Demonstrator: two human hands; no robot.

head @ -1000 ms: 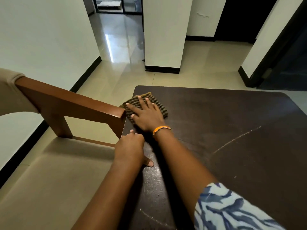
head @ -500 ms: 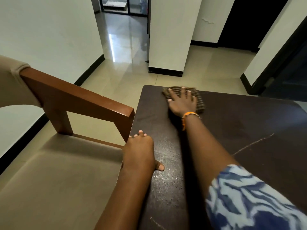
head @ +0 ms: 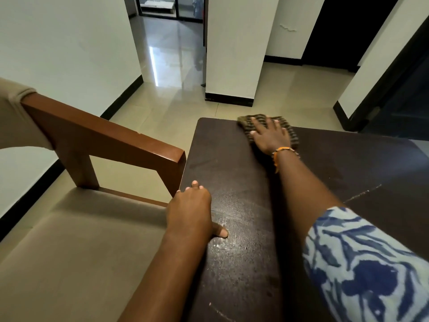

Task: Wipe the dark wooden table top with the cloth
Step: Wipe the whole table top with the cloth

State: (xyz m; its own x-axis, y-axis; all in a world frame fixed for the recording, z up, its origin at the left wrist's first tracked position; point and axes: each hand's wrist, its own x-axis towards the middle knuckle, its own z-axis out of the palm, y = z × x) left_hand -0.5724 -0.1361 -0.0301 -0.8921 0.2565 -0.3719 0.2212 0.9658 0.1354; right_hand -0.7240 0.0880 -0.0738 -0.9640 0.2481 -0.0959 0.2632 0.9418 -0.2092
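The dark wooden table top [head: 232, 173] fills the lower right, scratched and dusty near me. A brown-and-black striped cloth [head: 291, 132] lies at the table's far edge. My right hand [head: 270, 135], with an orange band at the wrist, presses flat on the cloth with fingers spread. My left hand [head: 193, 209] rests on the table's left edge, fingers curled over the rim and thumb lying on the top.
A wooden chair with a brown armrest [head: 104, 138] and a beige seat [head: 76, 247] stands tight against the table's left side. Beyond the table are glossy floor tiles, a white pillar [head: 234, 47] and a dark doorway at the right.
My right hand has slid the cloth from the table's left edge to the far edge and on to the right. My left hand has stayed on the left rim.
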